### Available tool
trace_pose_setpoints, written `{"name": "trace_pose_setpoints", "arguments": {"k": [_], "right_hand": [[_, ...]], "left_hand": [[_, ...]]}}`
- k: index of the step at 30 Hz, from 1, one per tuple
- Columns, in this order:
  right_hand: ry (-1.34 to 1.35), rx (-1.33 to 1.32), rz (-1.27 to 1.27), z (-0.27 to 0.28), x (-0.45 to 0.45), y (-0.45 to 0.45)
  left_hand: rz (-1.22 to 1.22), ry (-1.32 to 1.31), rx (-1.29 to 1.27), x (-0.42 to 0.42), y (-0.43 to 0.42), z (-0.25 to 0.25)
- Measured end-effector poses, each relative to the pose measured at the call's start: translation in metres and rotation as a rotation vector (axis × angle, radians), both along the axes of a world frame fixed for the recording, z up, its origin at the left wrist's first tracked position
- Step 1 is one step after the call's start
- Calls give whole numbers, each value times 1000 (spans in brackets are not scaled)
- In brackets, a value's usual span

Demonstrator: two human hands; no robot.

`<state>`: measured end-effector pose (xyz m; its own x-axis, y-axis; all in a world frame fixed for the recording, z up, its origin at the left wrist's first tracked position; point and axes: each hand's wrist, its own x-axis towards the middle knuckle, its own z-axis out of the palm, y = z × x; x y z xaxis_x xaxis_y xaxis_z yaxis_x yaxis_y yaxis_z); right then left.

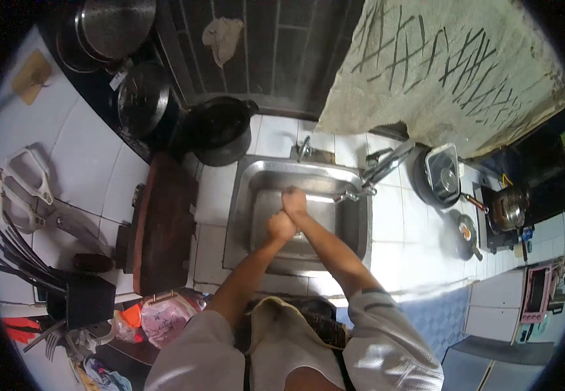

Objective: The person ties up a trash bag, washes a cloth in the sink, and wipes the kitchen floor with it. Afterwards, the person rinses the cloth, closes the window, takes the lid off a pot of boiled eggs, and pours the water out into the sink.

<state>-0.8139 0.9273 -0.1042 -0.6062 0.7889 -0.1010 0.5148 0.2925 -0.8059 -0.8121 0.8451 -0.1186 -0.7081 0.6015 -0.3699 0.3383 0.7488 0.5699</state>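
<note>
Both of my hands are together over the metal sink [235,225], low in its basin. My left hand [282,226] is closed against the other one, its fingers pressed together. Just above it, my right hand [294,201] is also closed and touches it at the wrist or palm. Whatever lies between the two hands, if anything, is hidden. The faucet [354,194] reaches over the basin from the right, a little apart from my hands.
Left of the sink are a dark pot [220,133], a brown wooden board [165,225] and a black utensil holder [90,300]. Pans [435,176] and a stove [494,218] are on the right. A marked cloth [452,72] hangs above.
</note>
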Motion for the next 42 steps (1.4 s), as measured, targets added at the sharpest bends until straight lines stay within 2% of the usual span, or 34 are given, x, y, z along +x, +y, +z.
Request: {"name": "trace_pose_setpoints", "arguments": {"k": [1, 2, 3, 4, 5, 6, 7, 8, 10, 11, 13, 15, 16, 17, 19, 20, 21, 22, 23, 24, 25, 26, 27, 28, 29, 30, 31, 33, 35, 38, 40, 41, 42], "right_hand": [[22, -124, 38, -4, 6, 1], [31, -114, 106, -7, 14, 1], [39, -102, 177, -11, 23, 2], [-133, -64, 339, -2, 37, 3], [-228, 213, 525, -3, 51, 1], [-197, 310, 419, -30, 57, -3], [-291, 404, 455, -12, 62, -14], [-385, 501, 485, 17, 67, -26], [-368, 652, 562, 28, 71, -32], [-360, 573, 666, 29, 69, -30], [-49, 436, 852, -4, 67, -18], [23, 406, 959, 1, 64, -10], [80, 363, 1056, 4, 64, -7], [84, 368, 1065, 3, 63, -2], [282, -685, 836, -1, 65, 10], [213, -924, 609, -12, 65, 21], [217, -915, 619, -32, 66, 28], [-473, -369, 975, -58, 69, 34], [-1133, 280, 1202, -71, 64, 35], [-1027, 793, 1203, -50, 71, 25], [-854, 920, 1166, -48, 59, 26], [-787, 770, 1058, -36, 38, 20], [-717, 617, 953, -23, 14, 14], [-616, 602, 1043, -14, -13, 18], [-614, 712, 975, 11, -44, 13], [-452, 792, 888, 42, -74, 7], [-393, 889, 850, 51, -117, 11], [47, 1132, 705, 115, -189, 5], [126, 1245, 746, 168, -260, -1], [378, 1598, 668, 197, -379, -9], [346, 1759, 694, 216, -437, -22], [363, 1752, 688, 219, -464, -28], [180, 1878, 683, 218, -489, -34]], "left_hand": [[-57, -60, -7, -3, -1, -23], [-40, -45, 267, -4, -5, -89], [-58, -88, 386, -3, -14, -94], [-82, -137, 502, -1, -24, -97], [-200, -185, 417, 0, -34, -86], [-323, -229, 335, 2, -45, -74], [-505, -207, 203, -2, -49, -100], [-602, -79, 117, 2, -56, -116], [-685, 74, 33, 1, -60, -111], [-562, 182, 202, 7, -66, -85], [-429, 303, 372, 5, -68, -74], [-93, -139, 757, -5, -67, -89], [-63, -5, 726, -9, -68, -85], [-55, 3, 730, -9, -71, -63], [28, -33, 511, -8, -79, 1], [30, -23, 516, -10, -80, 4], [36, -39, 496, -10, -82, 2], [43, -58, 474, -6, -84, -1], [69, -90, 451, -2, -86, -2], [95, -112, 430, -2, -85, -6], [130, -146, 443, 2, -86, -25], [164, -182, 457, -1, -84, -41], [176, -216, 478, -4, -86, -32], [186, -252, 498, -5, -90, -21], [184, -233, 498, -4, -90, -32], [231, -269, 616, 2, -91, -50], [278, -301, 736, -4, -91, -59], [-106, 414, 402, -26, -110, 6], [39, 258, 534, -35, -103, 8], [263, 30, 682, -56, -92, 12], [335, -3, 716, -69, -88, 17], [356, -13, 721, -78, -87, 18], [376, -20, 729, -82, -85, 17]]}}
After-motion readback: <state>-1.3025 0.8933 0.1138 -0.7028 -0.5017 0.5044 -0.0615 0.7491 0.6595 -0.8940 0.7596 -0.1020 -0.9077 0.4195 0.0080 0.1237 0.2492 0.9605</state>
